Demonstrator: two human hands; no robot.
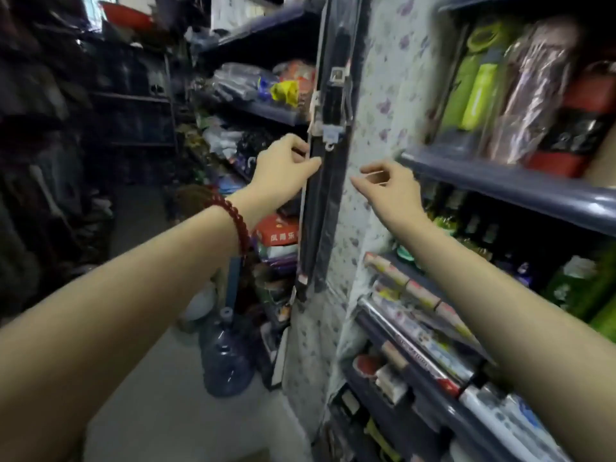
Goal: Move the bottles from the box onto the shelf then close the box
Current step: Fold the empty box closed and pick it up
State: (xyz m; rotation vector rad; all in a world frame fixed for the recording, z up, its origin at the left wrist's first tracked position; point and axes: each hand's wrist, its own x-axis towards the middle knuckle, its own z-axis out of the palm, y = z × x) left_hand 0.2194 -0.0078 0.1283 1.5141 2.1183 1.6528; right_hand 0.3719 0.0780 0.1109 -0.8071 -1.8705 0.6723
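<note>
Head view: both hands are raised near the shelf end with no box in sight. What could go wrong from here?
The left hand touches the long dark packs hanging on the shelf end and might knock them loose. The empty right hand reaches past rolls overhanging the lower shelf, so the forearm could sweep them off.

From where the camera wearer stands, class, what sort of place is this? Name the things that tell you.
Probably a small general shop or its stockroom. Blue shelves hold packed goods: wrapped green bottles, rolls of patterned paper. A big water jug stands on the aisle floor.
</note>
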